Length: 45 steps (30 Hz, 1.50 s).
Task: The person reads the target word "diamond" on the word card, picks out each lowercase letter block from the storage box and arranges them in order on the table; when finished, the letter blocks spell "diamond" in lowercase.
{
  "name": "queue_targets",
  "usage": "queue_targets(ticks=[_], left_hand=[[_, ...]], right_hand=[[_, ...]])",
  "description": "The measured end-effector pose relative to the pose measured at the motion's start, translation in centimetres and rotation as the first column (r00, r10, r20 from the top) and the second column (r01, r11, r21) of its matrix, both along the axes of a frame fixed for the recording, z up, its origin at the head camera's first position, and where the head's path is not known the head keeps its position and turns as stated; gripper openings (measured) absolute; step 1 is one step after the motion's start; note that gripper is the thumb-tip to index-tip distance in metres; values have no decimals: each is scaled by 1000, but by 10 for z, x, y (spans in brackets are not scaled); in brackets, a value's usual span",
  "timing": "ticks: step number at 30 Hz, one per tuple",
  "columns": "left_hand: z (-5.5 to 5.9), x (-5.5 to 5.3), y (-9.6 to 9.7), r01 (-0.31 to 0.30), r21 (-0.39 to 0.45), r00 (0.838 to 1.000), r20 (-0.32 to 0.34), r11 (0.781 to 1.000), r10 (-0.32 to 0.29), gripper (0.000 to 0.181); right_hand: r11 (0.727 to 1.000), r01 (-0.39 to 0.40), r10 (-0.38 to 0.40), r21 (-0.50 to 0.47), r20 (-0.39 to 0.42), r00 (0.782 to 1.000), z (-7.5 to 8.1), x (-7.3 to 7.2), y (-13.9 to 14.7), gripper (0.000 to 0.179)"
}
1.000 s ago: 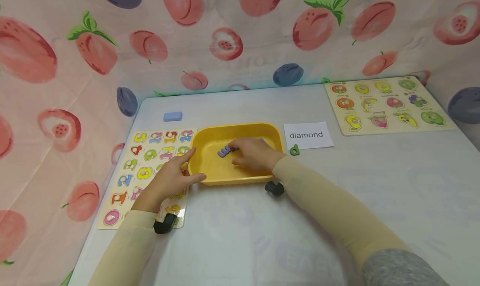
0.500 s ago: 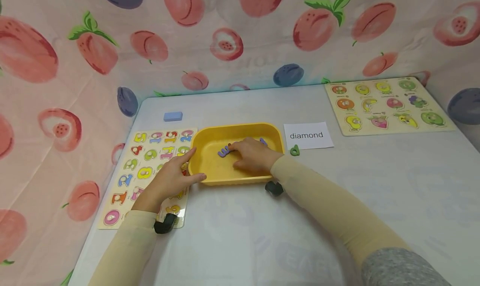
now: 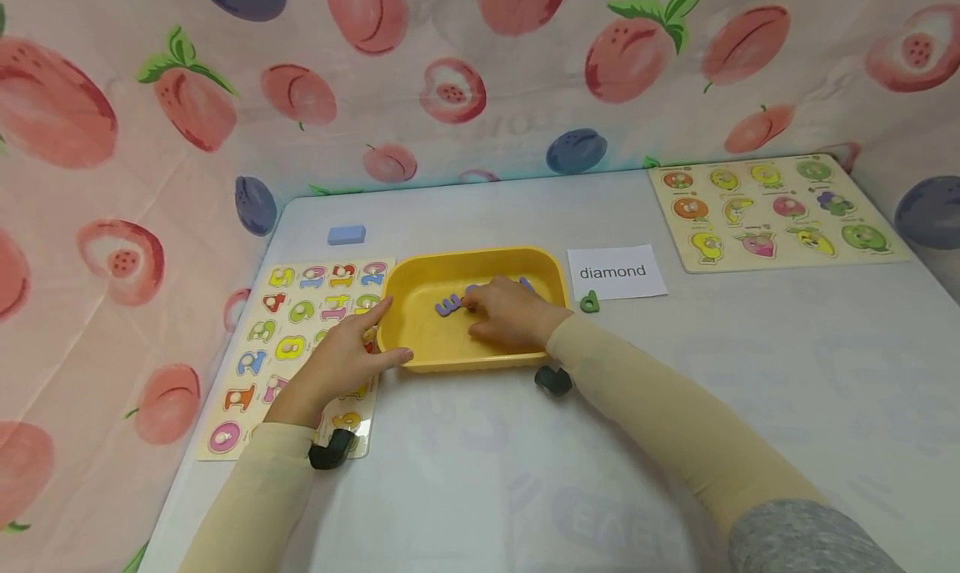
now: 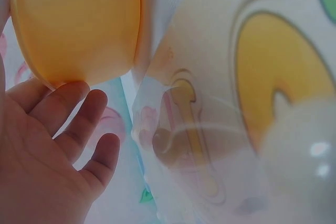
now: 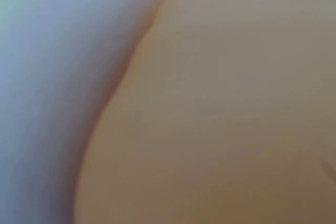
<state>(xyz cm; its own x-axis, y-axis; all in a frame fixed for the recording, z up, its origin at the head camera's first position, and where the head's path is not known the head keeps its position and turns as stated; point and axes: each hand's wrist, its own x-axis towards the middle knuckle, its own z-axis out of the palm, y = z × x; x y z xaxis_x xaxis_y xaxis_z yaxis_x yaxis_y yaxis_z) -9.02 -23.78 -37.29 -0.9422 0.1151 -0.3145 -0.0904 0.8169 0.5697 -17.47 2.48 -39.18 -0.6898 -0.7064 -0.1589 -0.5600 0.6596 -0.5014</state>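
Over the last half second the right hand [image 3: 517,313] has shifted slightly rightward inside the yellow tray [image 3: 442,344], and a rounded purple piece [image 3: 471,289] now shows just behind its fingertips; the left hand [image 3: 345,360] and the tray look unchanged. Right-hand fingers reach down among the letter pieces, bent over them; a small dark bit shows at the tips, but I cannot tell whether that grip holds it or merely touches it. One purple letter [image 3: 447,305], an m or a w by its shape, lies just left of those fingertips, and another purple piece [image 3: 527,283] peeks out behind the hand, near the tray's back right corner. On the tray's left end the other grip is wide, thumb along the near left corner and fingers at the left wall, probably to steady the tray against the reaching hand. Just outside the right wall, a card reading "diamond" [image 3: 617,271] lies with its word turned toward the person, presumably for easy reading, and a green letter d [image 3: 589,301] sits at the card's near left corner. Number puzzle board [image 3: 288,327] and fruit puzzle board [image 3: 772,214] lie toward the left edge and back right corner of the surface [image 3: 465,456], seemingly set aside from the work.
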Motion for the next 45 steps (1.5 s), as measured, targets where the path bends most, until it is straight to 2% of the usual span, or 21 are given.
queue_targets(ticks=[6, 12, 15, 18, 24, 32, 40, 45], left_hand=[[0, 0, 0, -9, -7, 1000, 7, 1000, 9, 96], [-1, 0, 0, -9, -2, 1000, -2, 1000, 9, 96], [-1, 0, 0, -7, -7, 1000, -2, 1000, 7, 97], [-1, 0, 0, -11, -12, 1000, 4, 1000, 11, 97], [-1, 1, 1, -1, -16, 1000, -18, 1000, 1, 96], [-1, 0, 1, 2, -15, 1000, -26, 1000, -2, 96], [1, 0, 1, -11, -18, 1000, 8, 1000, 11, 96], [1, 0, 1, -9, -22, 1000, 5, 1000, 9, 96]], right_hand=[[1000, -1, 1, 0, -3, 1000, -1, 0, 0, 37], [999, -10, 9, -44, -19, 1000, -1, 1, 1, 10], [998, -1, 1, -61, -12, 1000, -1, 0, 0, 18], [998, 0, 0, -66, -4, 1000, -3, 0, 0, 34], [997, -30, 30, -75, -10, 1000, -4, 0, -2, 27], [999, -27, 27, -41, 2, 1000, -2, 0, -3, 30], [999, -10, 11, -33, 7, 1000, -1, 2, -3, 34], [1000, -6, 6, -28, -2, 1000, -1, 2, -3, 32]])
